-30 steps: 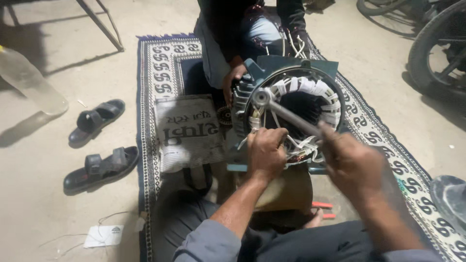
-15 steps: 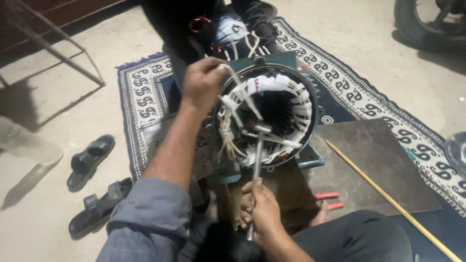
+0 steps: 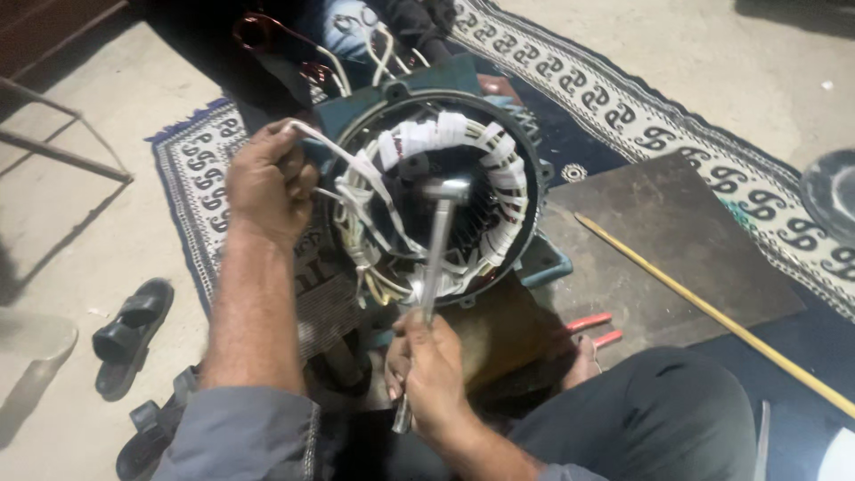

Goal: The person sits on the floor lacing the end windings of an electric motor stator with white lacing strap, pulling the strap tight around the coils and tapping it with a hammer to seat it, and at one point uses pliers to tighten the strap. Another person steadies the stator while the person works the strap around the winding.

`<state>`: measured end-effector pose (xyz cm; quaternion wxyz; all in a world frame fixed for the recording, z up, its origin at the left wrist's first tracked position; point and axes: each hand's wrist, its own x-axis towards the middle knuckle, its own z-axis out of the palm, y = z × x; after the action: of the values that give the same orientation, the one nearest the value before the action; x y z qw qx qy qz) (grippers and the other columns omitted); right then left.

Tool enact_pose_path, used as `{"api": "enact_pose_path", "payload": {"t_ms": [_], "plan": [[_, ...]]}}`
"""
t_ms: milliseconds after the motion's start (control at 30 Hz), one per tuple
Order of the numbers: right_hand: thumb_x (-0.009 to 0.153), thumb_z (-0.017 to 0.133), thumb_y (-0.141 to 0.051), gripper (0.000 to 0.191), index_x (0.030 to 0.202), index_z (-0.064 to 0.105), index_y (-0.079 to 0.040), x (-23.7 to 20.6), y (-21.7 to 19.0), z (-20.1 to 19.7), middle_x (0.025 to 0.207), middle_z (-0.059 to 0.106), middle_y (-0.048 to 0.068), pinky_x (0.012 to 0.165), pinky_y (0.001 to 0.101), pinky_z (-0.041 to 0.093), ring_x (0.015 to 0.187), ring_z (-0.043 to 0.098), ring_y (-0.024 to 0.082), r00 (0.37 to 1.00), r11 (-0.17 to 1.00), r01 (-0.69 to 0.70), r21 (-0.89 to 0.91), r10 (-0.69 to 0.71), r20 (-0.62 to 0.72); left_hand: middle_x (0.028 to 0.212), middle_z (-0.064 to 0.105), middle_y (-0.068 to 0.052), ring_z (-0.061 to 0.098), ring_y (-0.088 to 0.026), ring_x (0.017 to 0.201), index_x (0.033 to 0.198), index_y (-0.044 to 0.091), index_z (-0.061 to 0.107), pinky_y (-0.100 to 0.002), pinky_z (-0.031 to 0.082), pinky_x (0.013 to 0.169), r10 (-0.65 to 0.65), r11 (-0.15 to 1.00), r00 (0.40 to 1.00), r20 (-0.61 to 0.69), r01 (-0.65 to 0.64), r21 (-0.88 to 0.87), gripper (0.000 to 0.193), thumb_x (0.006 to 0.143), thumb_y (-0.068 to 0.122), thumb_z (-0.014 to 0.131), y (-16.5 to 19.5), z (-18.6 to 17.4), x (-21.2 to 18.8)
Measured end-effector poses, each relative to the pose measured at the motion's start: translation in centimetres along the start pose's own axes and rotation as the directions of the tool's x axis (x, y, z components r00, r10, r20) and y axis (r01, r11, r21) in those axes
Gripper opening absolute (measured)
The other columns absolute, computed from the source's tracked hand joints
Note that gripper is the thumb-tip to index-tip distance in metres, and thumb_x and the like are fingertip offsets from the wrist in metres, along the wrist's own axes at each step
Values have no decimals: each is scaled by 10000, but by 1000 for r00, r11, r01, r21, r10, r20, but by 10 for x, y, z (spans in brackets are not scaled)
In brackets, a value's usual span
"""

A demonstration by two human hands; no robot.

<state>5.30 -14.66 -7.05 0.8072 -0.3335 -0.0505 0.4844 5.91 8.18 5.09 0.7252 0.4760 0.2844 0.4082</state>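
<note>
A round motor stator [image 3: 525,142] with white-taped copper windings stands on its edge in a blue-green housing on a patterned rug [image 3: 659,125]. My left hand [image 3: 267,178] grips a bundle of white lead wires [image 3: 361,169] at the stator's left rim and pulls them aside. My right hand [image 3: 432,374] holds the handle of a small metal hammer [image 3: 436,240]. Its head sits inside the stator bore, close to the windings.
A dark flat board [image 3: 677,240] lies right of the stator with a long yellow stick [image 3: 712,312] across it. Red-handled pliers [image 3: 592,328] lie near my knee. Black sandals [image 3: 129,334] rest on the concrete floor at left. Another person sits behind the stator.
The view has moved closer to the stator. My left hand has shifted down to the left rim with the white wires. The hammer head has risen into the bore.
</note>
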Motion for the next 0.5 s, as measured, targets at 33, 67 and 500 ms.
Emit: {"api": "enact_pose_path", "payload": {"t_ms": [33,67,500], "plan": [[1046,489,-372,329,1007,498,-46,-2,-3,-3,524,387,9,339,284,353,374,386,125,998,998,-1,62,5,-68,572,438,78,372,-41,437,963,44,645,-187,298,390,-5,1000,1000,5,5,8,152,1024,97,516,0,2,0],[1032,475,-365,314,1006,493,-53,-2,-3,-3,512,384,12,332,291,355,364,399,139,992,993,-3,119,18,-128,577,437,77,371,-41,439,966,39,644,-186,303,392,-4,1000,1000,1,4,13,150,1027,93,518,1,3,-1],[1072,490,-322,273,1028,523,-55,-18,-9,14,538,417,12,349,286,375,370,417,124,980,965,-181,-191,194,52,556,424,84,369,-31,422,1016,11,690,-170,288,369,6,999,999,-43,-4,41,222,1000,109,492,1,7,-6]]}}
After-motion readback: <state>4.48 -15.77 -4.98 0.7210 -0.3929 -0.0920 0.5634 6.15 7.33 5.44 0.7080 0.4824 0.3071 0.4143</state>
